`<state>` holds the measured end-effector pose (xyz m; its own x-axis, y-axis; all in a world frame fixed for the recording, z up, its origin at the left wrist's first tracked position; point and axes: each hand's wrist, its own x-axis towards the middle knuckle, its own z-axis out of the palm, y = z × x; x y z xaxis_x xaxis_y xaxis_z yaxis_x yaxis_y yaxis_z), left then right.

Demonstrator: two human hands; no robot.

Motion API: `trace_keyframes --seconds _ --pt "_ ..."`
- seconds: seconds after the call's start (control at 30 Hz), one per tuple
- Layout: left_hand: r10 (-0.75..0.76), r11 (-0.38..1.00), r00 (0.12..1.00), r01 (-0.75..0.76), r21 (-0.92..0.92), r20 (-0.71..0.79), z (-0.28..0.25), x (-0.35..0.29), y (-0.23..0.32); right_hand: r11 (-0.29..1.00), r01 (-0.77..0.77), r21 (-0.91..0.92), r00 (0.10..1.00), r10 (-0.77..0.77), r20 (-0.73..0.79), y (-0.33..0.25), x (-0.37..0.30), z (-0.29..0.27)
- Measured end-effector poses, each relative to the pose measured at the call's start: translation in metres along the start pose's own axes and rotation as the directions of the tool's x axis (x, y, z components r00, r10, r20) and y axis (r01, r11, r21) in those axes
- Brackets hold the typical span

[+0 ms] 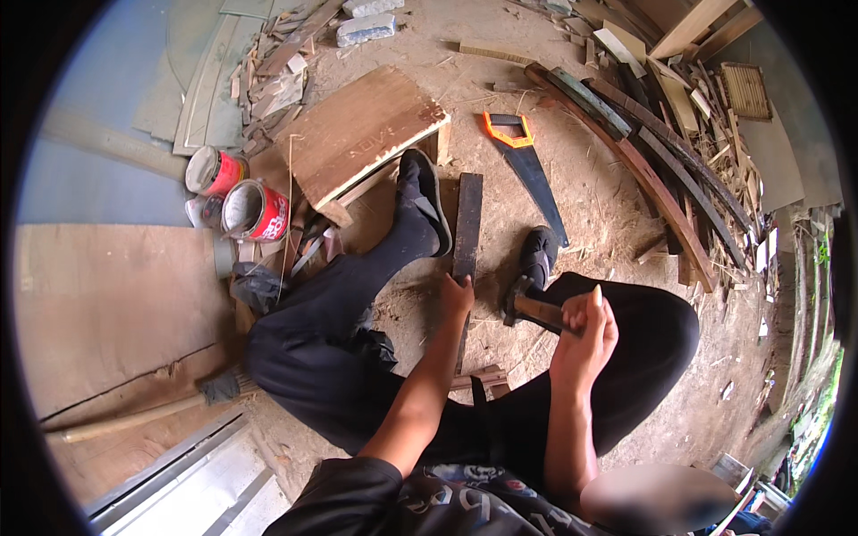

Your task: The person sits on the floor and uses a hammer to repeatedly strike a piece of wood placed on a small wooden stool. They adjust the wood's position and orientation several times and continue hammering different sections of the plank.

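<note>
So a long, dark, narrow wooden plank (467, 214) is being gripped partway along by the left hand (458, 295), fingers curled round its edge, right between the two dark shoes. Whether it's being propped or laid flat can't be told. Meanwhile a dark-headed hammer with a brown wooden handle (541, 313) is being held in the right hand's (585, 335) closed fist, its head hanging just beside the right shoe (538, 255), well apart from the plank. Looks like the plank is being steadied for hammering, with no blow being landed yet. For a strike, a firm left grip would be needed, fingers clear, and the hammer would have to be swung across without the shoe being clipped.
</note>
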<state>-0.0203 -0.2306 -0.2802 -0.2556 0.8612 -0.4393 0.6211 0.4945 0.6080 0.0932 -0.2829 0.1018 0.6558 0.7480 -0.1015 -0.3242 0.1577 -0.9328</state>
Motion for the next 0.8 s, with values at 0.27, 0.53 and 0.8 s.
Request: trace_keyframes --seconds 0.27,0.53,0.8 --pt "0.217 0.973 0.975 -0.220 -0.072 -0.048 -0.031 -0.055 0.052 0.999 -0.036 0.017 0.994 0.038 -0.106 0.008 0.006 -0.014" --pt "0.287 0.956 0.957 -0.282 -0.085 0.047 -0.011 -0.046 0.051 1.000 0.016 0.016 0.998 -0.015 -0.068 -0.001 0.008 -0.014" --pt "0.223 0.952 0.971 -0.200 -0.231 0.080 -0.014 -0.014 0.001 0.994 0.107 0.030 0.994 -0.106 -0.015 -0.020 0.001 -0.001"
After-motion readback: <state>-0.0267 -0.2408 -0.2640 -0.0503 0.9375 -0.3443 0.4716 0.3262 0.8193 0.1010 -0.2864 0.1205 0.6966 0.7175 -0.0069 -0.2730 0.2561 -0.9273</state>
